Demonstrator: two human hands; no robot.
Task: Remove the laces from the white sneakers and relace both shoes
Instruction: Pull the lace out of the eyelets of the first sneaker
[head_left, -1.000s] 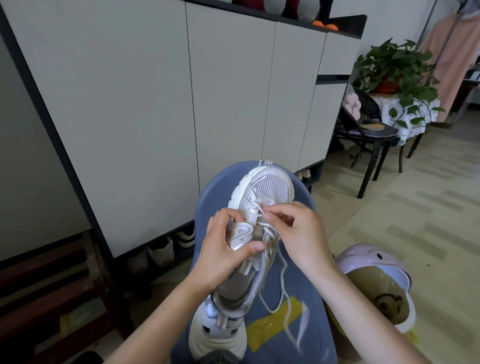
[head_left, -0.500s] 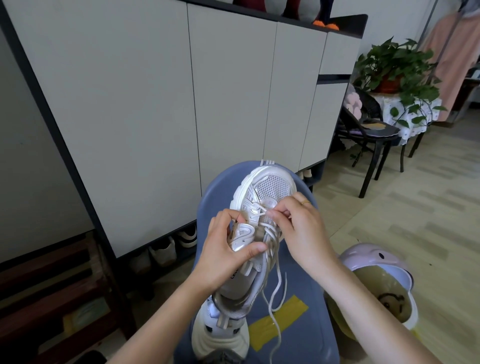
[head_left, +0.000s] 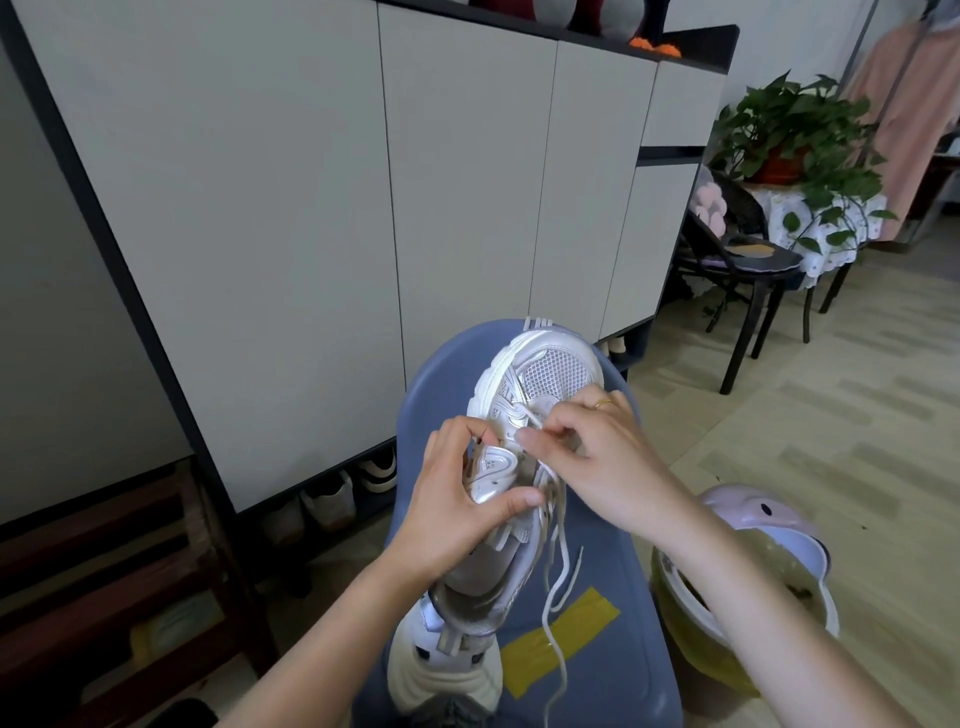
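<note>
Right hand (head_left: 597, 457) pinches the white lace (head_left: 553, 603) at the eyelet rows near the toe of the sneaker (head_left: 524, 426), thumb and forefinger closed on a strand; which eyelet cannot be told. Left hand (head_left: 462, 499) grips the sneaker's side, fingers curled over the upper, thumb pressed across the tongue. Sneaker held up over the blue chair (head_left: 597, 649), toe at 12 o'clock, heel at 6. Two loose lace ends hang from under the right hand toward 6 o'clock, past a strip of yellow tape (head_left: 561, 644) on the seat.

Judgement: one crossing near the toe is being worked. Whether it is coming out or going in cannot be told. To do it well, the left hand should hold the upper steady, and the pull should run straight along the eyelet axis, one crossing at a time, with the hanging ends kept apart so they do not knot.

Second white sneaker (head_left: 447, 670) sits at 6 o'clock, just below the held one's heel; laces not visible.

Containers: a bin (head_left: 753, 540) with a pale pink lid at 4 o'clock of the chair, lined with a yellowish bag; contents unclear. Cabinet (head_left: 311, 208) at 10 o'clock, shoes (head_left: 332, 499) in the open gap beneath.
</note>
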